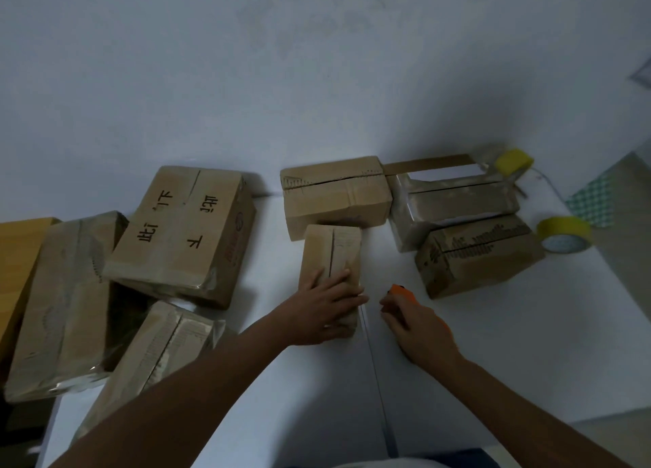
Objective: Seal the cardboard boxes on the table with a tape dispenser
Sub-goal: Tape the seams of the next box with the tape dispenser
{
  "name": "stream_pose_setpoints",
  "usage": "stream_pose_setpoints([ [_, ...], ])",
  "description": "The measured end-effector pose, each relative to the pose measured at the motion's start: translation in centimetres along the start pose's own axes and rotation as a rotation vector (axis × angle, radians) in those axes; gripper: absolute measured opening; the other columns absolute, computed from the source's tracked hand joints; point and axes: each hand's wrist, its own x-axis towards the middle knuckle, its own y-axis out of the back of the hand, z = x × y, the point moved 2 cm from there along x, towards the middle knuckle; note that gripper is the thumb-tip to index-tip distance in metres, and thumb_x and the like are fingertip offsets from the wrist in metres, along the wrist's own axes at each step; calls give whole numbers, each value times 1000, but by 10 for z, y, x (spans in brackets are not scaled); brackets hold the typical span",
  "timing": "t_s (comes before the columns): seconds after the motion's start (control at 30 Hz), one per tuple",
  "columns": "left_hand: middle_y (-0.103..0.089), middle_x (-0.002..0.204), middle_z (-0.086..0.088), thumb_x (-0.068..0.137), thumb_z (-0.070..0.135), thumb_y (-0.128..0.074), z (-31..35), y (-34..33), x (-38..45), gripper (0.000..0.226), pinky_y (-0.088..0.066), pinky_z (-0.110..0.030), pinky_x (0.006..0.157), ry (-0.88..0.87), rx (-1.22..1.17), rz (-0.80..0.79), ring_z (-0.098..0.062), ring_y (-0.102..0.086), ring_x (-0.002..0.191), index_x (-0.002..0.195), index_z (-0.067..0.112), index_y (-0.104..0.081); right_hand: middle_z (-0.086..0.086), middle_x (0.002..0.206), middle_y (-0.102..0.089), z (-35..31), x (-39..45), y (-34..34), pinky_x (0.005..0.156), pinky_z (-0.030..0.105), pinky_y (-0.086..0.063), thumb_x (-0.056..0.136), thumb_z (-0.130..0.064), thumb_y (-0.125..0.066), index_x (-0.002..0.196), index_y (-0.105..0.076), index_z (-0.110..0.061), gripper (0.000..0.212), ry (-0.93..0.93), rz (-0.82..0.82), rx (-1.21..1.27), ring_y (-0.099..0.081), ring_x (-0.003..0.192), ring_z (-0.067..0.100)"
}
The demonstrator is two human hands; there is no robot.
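The white table (458, 379) runs from a pale wall at the back to a right-hand edge that falls away near the rolls of tape; a thin seam crosses its top between the two hands. Most open surface lies in the near right part, in front of the right-hand boxes, and in a narrower lane between the left cluster and the middle boxes.

Eight cardboard boxes show. Four crowd the left: a long taped box (67, 302) at the table's left edge, a box with black characters (183, 231) tilted on its neighbours, another taped one (158, 355) nearest the camera, and a yellow-brown box (17, 274) cut off by the frame. In the middle stands a wide box (334, 193) against the wall, with the small box (333, 256) just in front of it. On the right are a tape-wrapped box (454, 207) (its top looks open) and a printed box (479, 256) in front.

Two yellow tape rolls: one (563, 235) beside the printed box, one (512, 163) at the back by the wall.

The left hand (327, 309) lies flat, fingers spread, pressing the near end of the small box. The right hand (419, 323) rests on the table just right of it, curled round an orange tool (401, 291), seemingly the tape dispenser, mostly hidden.
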Motion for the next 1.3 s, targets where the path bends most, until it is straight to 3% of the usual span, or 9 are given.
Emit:
stream_pose_setpoints([
  [0.1, -29, 157, 6, 94, 47, -58, 0, 3, 6, 72, -9, -51, 122, 1, -123, -18, -21, 2, 152, 155, 28, -25, -14, 101, -65, -10, 2, 2, 68, 7, -43, 96, -25, -54, 109, -56, -32, 15, -15, 46, 99, -60, 86, -4],
  [0.27, -29, 159, 13, 90, 49, -58, 6, -3, 6, 67, 18, -63, 114, 12, -71, 120, -23, 25, 149, 151, 33, -34, -11, 95, -68, -15, 2, 6, 79, 33, -55, 95, -13, -55, 104, -63, -25, 17, -45, 118, 179, -63, 85, -1],
  [0.43, -11, 164, 10, 96, 48, -46, -3, 16, -5, 58, 9, -52, 120, 57, -174, 211, -18, 15, 151, 151, 31, -35, -10, 96, -65, -39, 4, 3, 70, 17, -47, 96, -11, -50, 102, -57, -33, 24, -20, 114, 153, -62, 86, -3],
  [0.57, -35, 155, 9, 100, 30, -53, -21, 29, -49, 35, -25, -30, 115, 506, -613, 645, -3, -27, 142, 135, 27, -56, -6, 106, -63, -71, 16, -11, 76, 20, -48, 97, -15, -50, 114, -58, -23, 21, 117, 81, 78, -60, 96, 8],
  [0.7, -60, 133, 6, 100, 26, -56, -12, 0, -94, 20, -43, -26, 97, 1054, -1303, 842, -11, -53, 124, 117, 32, -66, -3, 152, -34, -96, 38, -42, 117, 39, -24, 98, -33, -49, 142, -41, -23, 45, 296, -111, -195, -27, 141, 16],
  [0.8, -62, 129, -1, 101, 35, -52, 7, -31, -104, 30, -40, -32, 96, 1299, -1780, 728, -15, -58, 113, 125, 21, -62, -6, 162, 4, -92, 45, -61, 118, 44, 3, 96, -56, -39, 153, -17, -31, 66, 319, -239, -396, 8, 149, 18],
  [0.93, -73, 116, 3, 99, 56, -41, 25, -63, -99, 49, -42, -29, 83, 1247, -2095, 548, -12, -61, 112, 114, 20, -71, -5, 161, 16, -72, 33, -66, 118, 44, 6, 92, -69, -17, 153, 0, -35, 73, 278, -192, -540, 16, 148, 20],
  [1.1, -73, 111, 13, 93, 71, -37, 31, -68, -87, 60, -37, -32, 90, 1127, -2109, 533, -5, -59, 113, 107, 29, -77, -6, 160, 19, -59, 7, -63, 118, 41, 8, 87, -71, -4, 153, 1, -37, 75, 207, -140, -549, 21, 147, 19],
  [1.3, -64, 122, 10, 92, 57, -56, 39, -57, -79, 45, -39, -31, 95, 1173, -1955, 528, -6, -57, 112, 124, 25, -63, -4, 159, 22, -61, 7, -67, 116, 40, 12, 87, -70, -2, 153, 6, -36, 75, 182, -119, -609, 24, 145, 19],
])
